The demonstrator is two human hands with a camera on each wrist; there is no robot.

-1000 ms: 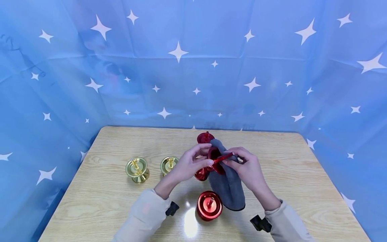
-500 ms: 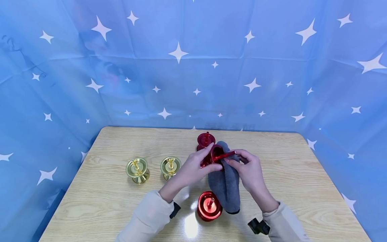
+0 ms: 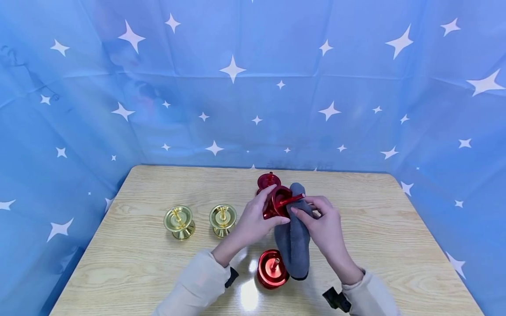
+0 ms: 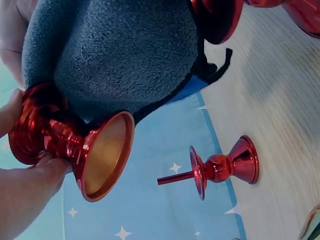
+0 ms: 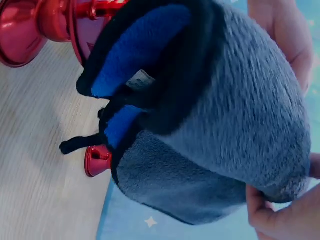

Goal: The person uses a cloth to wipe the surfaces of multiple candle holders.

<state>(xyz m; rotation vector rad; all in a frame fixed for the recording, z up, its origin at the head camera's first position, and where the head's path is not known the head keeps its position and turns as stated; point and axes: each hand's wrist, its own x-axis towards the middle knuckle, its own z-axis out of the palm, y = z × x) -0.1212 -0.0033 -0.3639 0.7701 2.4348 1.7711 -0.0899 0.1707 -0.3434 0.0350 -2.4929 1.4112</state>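
A gold candlestick (image 3: pixel 178 222) stands on a wood-grain counter (image 3: pixel 375 228), left of the left hand (image 3: pixel 257 219); a second gold candlestick (image 3: pixel 222 218) stands just beside that hand. A red candlestick (image 3: pixel 269 181) rises just beyond it, while another red candlestick (image 3: pixel 273 269) stands on its near side. A blue curtain (image 3: pixel 253 96) with white stars hangs behind the counter.

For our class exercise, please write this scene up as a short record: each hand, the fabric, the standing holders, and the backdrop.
Left hand: grips a tilted red holder
Right hand: pinches gray fabric
Fabric lining: blue, with black edging
Standing gold: two gold holders, left of the hands
Standing red: front holder and rear holder
Surface: wood-grain table
Backdrop: blue curtain, white stars
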